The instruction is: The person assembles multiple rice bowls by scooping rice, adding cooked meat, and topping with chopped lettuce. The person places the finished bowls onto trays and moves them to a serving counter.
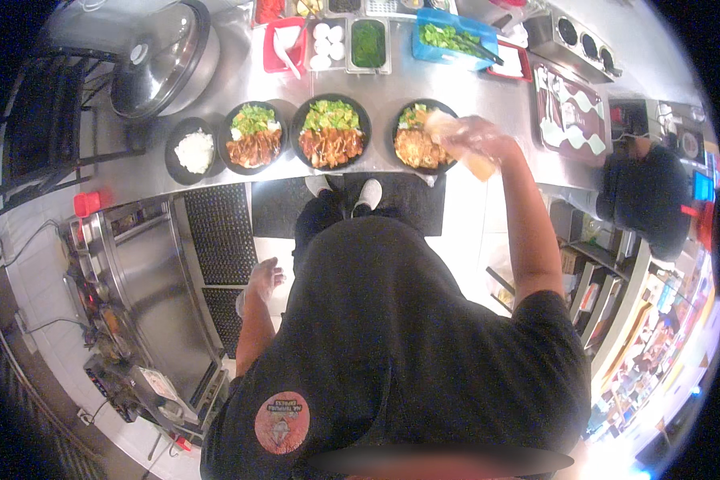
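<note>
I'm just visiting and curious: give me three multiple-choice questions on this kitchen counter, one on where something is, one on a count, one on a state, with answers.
1. Where is the bowl of plain white rice?
A. At the left end of the row of bowls
B. On the floor mat
C. Under the right hand

2. How many black bowls stand in the row on the steel counter?
A. Two
B. Four
C. Six

3. What is the right hand doing?
A. Hanging empty
B. Holding a squeeze bottle tilted over the rightmost bowl
C. Lifting the pot lid

Answers: 1 A, it sits leftmost. 2 B, one of rice and three of topped food. 3 B, the gloved hand grips the bottle; the left hand hangs free.
</note>
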`<action>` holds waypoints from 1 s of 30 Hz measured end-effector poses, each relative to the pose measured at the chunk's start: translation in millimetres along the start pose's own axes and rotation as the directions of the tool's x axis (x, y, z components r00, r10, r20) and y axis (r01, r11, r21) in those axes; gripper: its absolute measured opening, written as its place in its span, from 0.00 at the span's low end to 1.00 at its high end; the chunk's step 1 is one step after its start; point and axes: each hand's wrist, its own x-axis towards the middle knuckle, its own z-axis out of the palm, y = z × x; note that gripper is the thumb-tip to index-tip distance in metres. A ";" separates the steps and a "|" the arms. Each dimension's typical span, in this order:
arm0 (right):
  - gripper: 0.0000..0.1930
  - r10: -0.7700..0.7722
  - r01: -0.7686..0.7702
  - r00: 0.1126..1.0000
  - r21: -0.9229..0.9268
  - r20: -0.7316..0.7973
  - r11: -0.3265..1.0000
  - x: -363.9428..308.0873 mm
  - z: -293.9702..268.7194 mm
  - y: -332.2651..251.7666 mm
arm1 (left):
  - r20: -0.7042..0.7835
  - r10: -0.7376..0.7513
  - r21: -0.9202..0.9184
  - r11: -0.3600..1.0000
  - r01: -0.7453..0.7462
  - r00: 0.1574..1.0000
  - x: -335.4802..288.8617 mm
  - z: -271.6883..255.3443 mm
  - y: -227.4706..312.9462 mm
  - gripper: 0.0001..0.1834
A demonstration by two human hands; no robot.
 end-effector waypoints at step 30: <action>0.29 -0.201 0.234 0.595 -0.072 -0.778 0.970 262.9 -144.7 -109.4 | 0.151 -0.035 -0.377 0.922 0.090 0.988 -10.3 -79.9 80.3 0.10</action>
